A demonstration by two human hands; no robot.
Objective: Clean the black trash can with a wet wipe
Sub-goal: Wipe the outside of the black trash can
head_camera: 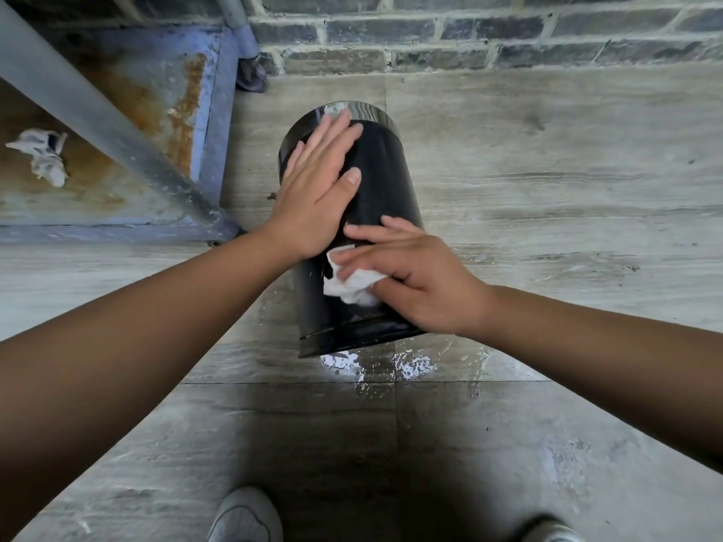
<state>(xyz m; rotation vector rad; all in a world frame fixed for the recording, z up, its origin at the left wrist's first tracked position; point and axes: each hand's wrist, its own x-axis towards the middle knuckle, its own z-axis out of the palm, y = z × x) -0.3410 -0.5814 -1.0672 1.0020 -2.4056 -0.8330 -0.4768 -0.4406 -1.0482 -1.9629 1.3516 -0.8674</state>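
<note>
At the centre of the frame a glossy black cylindrical plastic trash can (375,213) lies on its side on the floor, its far end toward the brick wall and its ringed near end toward the viewer. Its dark wall shines and shows small pale specks. Flat and open, the left hand (319,189) presses on the can's upper left side, fingers spread and gripping nothing. Lower on the can, the right hand (414,279) pins a crumpled white wet wipe (352,285) against the wall with extended fingers. Below the can, grey wood-grain floor tiles (547,181) carry a shiny wet patch (391,365). A grey brick wall (469,33) crosses the top. At upper left sits a rusty blue metal frame (219,123) holding a crumpled white tissue (43,156). Two white shoes (246,518) show at the bottom edge.
</note>
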